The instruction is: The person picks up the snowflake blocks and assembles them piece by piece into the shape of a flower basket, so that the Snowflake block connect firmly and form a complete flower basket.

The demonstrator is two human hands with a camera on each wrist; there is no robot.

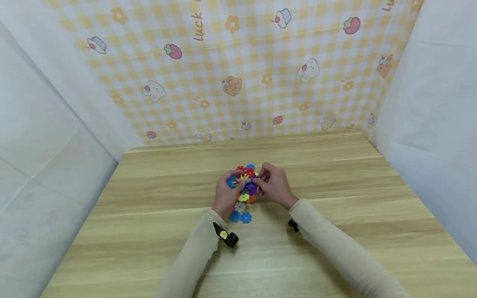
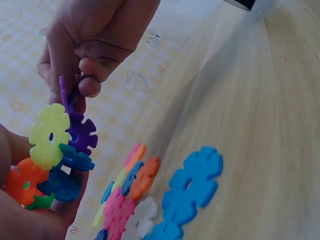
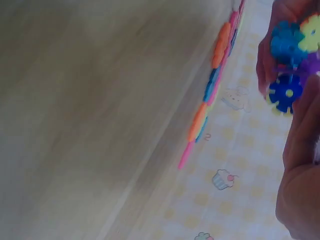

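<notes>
Head view: At the middle of the frame, the left hand [image 1: 224, 194] and right hand [image 1: 275, 186] meet over a cluster [image 1: 251, 188] of colored plastic discs, the piece small and partly hidden by fingers. The left hand grips it; the right hand pinches its purple side. Loose discs [image 1: 246, 217] in blue, gray and red show around and below the hands on a wood-grain table [image 1: 149, 240]. Only this view takes in both cream sleeves [image 1: 193, 252] and the white sheets [image 1: 428, 91] at the frame's left and right edges.

The left wrist view, at left of frame, reveals what the head view blurs: slotted, flower-shaped discs with a hole at the center, joined at angles. A pale yellow disc [image 2: 51, 136] faces the lens beside a purple one [image 2: 82, 134], with blue below, then an orange disc [image 2: 26, 181] and a sliver of green against the palm. At bottom center, loose blue discs lie flat, smooth and glossy.

The right wrist view catches the cluster at upper right, where a dark blue disc [image 3: 281, 93] shows. Here the loose discs appear nearly edge-on, a thin bright band against the checked, cupcake-printed cloth [image 3: 200, 185].
</notes>
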